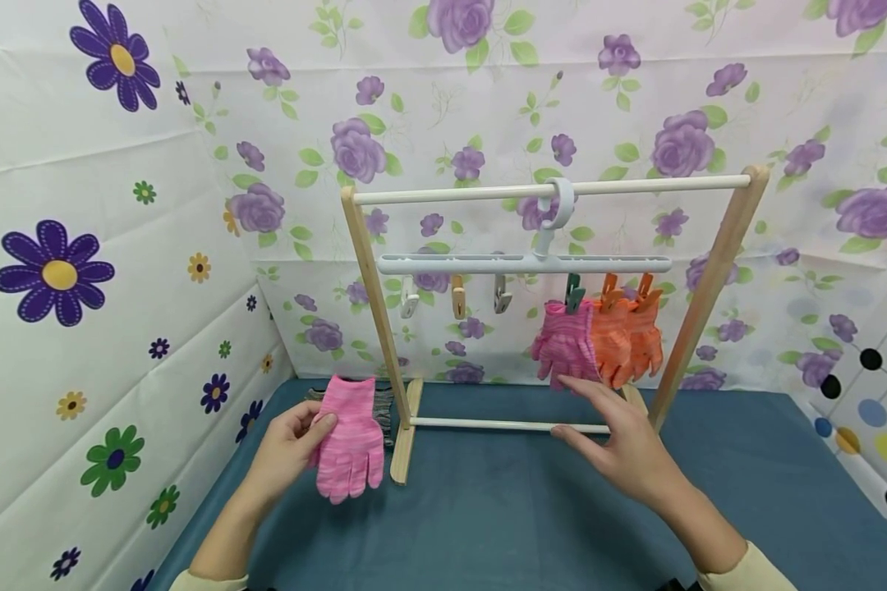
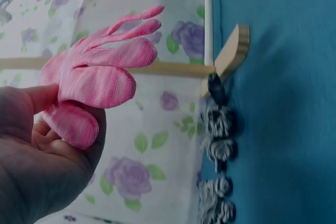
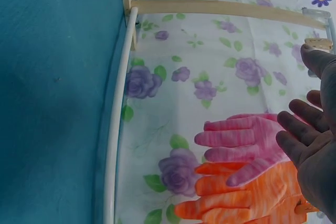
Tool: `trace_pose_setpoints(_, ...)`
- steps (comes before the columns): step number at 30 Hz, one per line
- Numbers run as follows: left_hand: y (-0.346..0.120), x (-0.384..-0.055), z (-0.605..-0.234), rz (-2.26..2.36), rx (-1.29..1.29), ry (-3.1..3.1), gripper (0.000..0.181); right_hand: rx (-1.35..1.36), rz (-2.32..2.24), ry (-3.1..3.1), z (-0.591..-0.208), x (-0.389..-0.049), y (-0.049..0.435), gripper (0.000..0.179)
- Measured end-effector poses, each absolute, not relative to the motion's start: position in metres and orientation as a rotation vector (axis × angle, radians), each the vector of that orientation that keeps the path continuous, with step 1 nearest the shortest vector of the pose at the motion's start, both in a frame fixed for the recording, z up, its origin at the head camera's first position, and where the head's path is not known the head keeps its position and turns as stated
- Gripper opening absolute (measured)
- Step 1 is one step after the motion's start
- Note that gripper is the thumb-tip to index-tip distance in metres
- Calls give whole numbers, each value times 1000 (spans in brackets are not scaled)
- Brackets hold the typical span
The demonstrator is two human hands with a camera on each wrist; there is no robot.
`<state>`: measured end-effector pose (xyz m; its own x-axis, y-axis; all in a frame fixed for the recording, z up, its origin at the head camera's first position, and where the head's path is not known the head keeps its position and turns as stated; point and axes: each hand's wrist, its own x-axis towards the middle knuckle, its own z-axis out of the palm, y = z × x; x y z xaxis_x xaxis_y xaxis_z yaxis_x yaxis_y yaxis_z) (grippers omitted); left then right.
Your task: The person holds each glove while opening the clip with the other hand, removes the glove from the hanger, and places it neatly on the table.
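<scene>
My left hand (image 1: 288,447) pinches a light pink knit glove (image 1: 350,443) at its side, with the glove's fingers pointing down. In the left wrist view the thumb presses on the glove (image 2: 105,85). My right hand (image 1: 624,447), fingers spread and holding nothing, is just below a darker pink glove (image 1: 565,341). That glove hangs from a green clothespin (image 1: 574,293) on a white hanger (image 1: 480,263). Two orange gloves (image 1: 612,341) hang beside it from orange clothespins (image 1: 645,287). Grey gloves (image 2: 218,124) lie on the table behind the held glove.
A wooden rack (image 1: 710,287) with white rods (image 1: 451,194) stands on the blue-covered table (image 1: 473,509). White, tan and grey clothespins (image 1: 458,297) hang from the hanger's left half. Flowered cloth walls (image 1: 429,345) close off the back and left.
</scene>
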<state>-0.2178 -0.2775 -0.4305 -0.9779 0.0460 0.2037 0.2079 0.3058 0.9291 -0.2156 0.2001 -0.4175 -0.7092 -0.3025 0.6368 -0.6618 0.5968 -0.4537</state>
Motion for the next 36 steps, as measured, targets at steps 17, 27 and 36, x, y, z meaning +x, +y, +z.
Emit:
trace_pose_setpoints(17,-327,-205,-447,-1765,35,-2569,34,792,894,-2393,-434,-205,215,79)
trace_pose_setpoints(27,-356,-202,-462,-1759,113,-2653,37,799,938,-2449,-444,-201,226,78)
trace_pose_setpoints(36,-374,-202,-476,-1740,208,-2752,37,795,952,-2465,-450,-199,232,77)
